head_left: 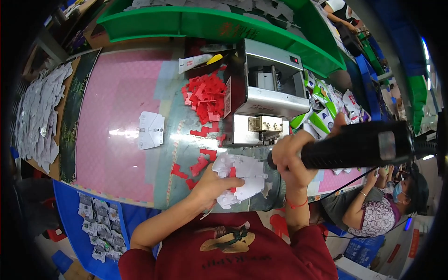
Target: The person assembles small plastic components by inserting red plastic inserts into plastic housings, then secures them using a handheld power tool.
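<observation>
One worktable (116,93): the broadest thing here, pink-patterned over its left part and glossy grey-green towards the middle.
Green bin (186,25): along the table's far side, pale flat parts lying in it.
Blue bin (72,224): below the table's near edge, on the person's left, with small grey-white parts in it.
Silver machine (275,100): on the table, beyond both hands, its casing open at the front.
Black tool (357,147): roughly level, its body running off to the right, its left end near the white housing (254,172); whether the two touch cannot be told.
Red pile (205,95): just left of the machine, with loose red pieces (199,165) scattered nearer the person.
Right hand (296,154): closed around the black tool near its left end.
Left hand (212,184): narrow grip, thumb across the white housing's upper face, the other fingers mostly hidden beneath.
White housing: in the left hand, gripped at its left part; the rest extends right of the thumb towards the tool.
Second white housing (150,130): flat on the pink covering, well apart from the hands.
Red insert (233,172): on the held housing, partly covered by the thumb, showing on both sides of it.
</observation>
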The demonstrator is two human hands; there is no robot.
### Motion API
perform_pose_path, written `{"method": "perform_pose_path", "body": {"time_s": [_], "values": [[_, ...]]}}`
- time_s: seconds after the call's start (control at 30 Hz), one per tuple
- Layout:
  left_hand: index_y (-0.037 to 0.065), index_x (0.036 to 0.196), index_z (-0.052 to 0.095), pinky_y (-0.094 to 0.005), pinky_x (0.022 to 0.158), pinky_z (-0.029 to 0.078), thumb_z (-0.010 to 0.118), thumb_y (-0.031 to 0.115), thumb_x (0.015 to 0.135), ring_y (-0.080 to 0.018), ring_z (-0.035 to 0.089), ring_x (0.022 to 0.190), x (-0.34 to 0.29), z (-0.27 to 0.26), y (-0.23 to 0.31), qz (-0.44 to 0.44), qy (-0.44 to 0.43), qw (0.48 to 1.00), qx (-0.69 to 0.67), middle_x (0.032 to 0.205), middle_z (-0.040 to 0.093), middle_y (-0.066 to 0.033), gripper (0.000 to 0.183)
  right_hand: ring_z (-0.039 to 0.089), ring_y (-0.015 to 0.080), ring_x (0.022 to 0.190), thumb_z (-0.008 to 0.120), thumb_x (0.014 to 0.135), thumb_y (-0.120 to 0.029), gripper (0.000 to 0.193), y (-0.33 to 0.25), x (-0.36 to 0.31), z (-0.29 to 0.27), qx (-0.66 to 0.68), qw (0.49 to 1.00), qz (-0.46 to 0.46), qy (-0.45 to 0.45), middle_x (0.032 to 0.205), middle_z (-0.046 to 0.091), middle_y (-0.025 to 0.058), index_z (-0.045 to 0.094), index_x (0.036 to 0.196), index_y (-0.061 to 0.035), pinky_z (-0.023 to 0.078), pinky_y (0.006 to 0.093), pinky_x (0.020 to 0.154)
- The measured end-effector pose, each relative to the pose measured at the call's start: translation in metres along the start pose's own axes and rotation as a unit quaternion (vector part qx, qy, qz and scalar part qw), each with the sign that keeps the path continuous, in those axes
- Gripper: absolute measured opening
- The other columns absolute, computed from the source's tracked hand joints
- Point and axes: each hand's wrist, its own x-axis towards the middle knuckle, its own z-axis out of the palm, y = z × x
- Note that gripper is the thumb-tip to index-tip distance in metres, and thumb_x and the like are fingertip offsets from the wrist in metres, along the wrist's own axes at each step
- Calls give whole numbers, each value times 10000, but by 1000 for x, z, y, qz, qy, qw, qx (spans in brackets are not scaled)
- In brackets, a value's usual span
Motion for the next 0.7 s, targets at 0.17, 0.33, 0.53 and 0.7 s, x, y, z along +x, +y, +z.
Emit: {"method": "perform_pose_path", "body": {"time_s": [0.17, 0.33, 0.53, 0.7], "values": [[12, 1032, 496, -290, 708, 484, 618, -85, 655, -166, 584, 815, -2, 2, 7, -4, 13, 1000, -23, 921, 587, -84, 407, 502, 185, 474, 603, 679, 73, 1023, -7, -18, -10, 160, 974, -7, -158, 597, 512, 67, -15, 1344, -399, 424, 312, 463], [10, 1019, 500, -279, 668, 483, 605, -66, 678, -149, 580, 779, -2, 0, 7, 10, 23, 999, -35, 896, 589, -72, 364, 529, 202, 488, 636, 679, 45, 996, -9, -20, -9, 136, 957, -12, -254, 625, 545, 66, 55, 1330, -435, 432, 309, 452], [12, 1078, 474, -283, 680, 490, 617, -76, 679, -168, 584, 819, -2, 1, 5, 8, 3, 999, -41, 945, 577, -84, 434, 541, 205, 478, 661, 671, 30, 854, -17, -13, 1, 79, 951, -5, -300, 615, 553, 59, 255, 1283, -403, 441, 304, 440], [7, 1089, 440, -279, 697, 483, 624, -77, 677, -167, 576, 839, -8, 8, 21, 4, -17, 1000, -19, 955, 567, -89, 459, 532, 200, 454, 642, 699, 52, 913, -24, -20, 6, 76, 955, -72, -278, 614, 546, 69, 150, 1326, -391, 426, 284, 393]]}}
